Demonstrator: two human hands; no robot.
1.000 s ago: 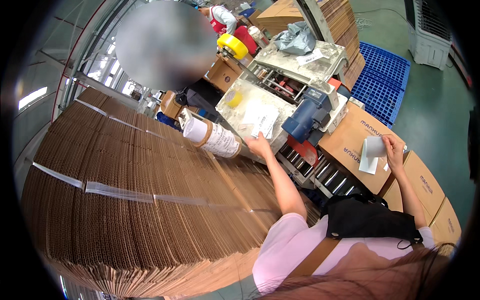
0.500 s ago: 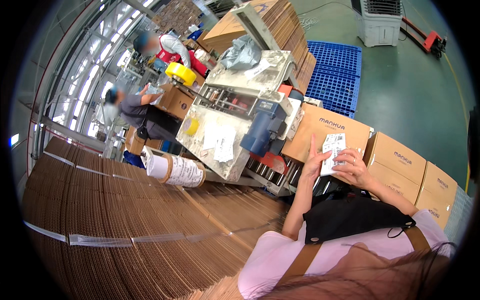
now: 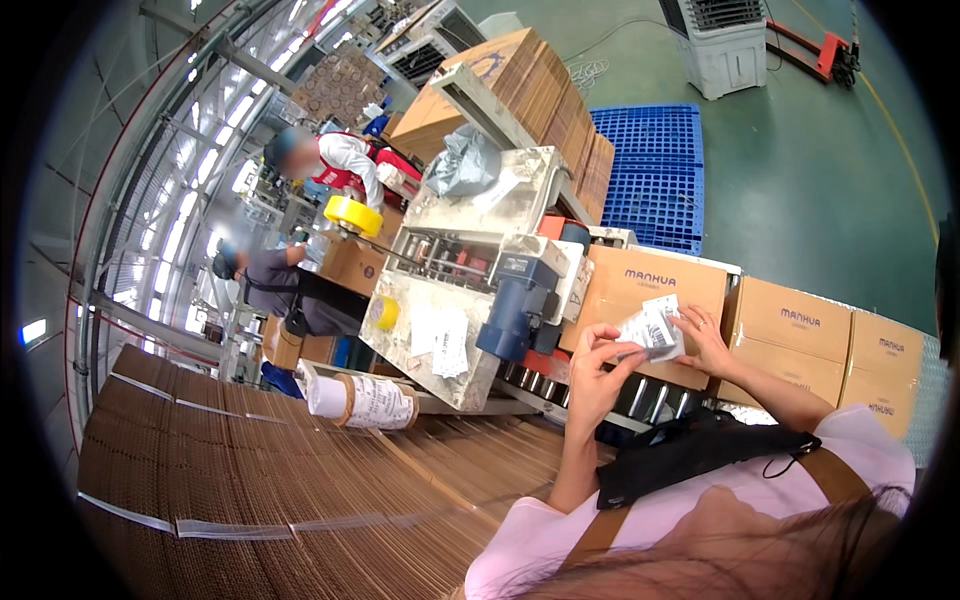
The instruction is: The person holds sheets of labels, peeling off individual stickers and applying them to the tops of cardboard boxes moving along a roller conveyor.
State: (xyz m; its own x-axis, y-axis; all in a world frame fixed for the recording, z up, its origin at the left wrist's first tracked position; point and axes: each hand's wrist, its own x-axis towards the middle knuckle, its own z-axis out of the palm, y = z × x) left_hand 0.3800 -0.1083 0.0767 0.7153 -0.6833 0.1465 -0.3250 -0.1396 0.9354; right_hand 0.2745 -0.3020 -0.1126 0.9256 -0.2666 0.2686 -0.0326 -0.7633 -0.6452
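Between my two hands is a white printed label, over the top of a brown cardboard carton. It looks like more than one layer, and its lower left part is bent up. My left hand pinches that lower left edge with thumb and fingertips. On the opposite side, my right hand grips the label's right edge, its fingers partly curled. The carton sits on a roller conveyor, next to a carton-sealing machine with a dark blue motor.
More closed cartons line up at the right. Bundled flat cardboard fills the lower left. A paper roll lies beside the machine, which carries yellow tape. Blue pallets lie beyond. Two people work at the far left.
My left hand has shifted left and closed into a pinch on the label's edge. The label has turned and bent, and the right hand has moved to its right edge. The view has tilted slightly.
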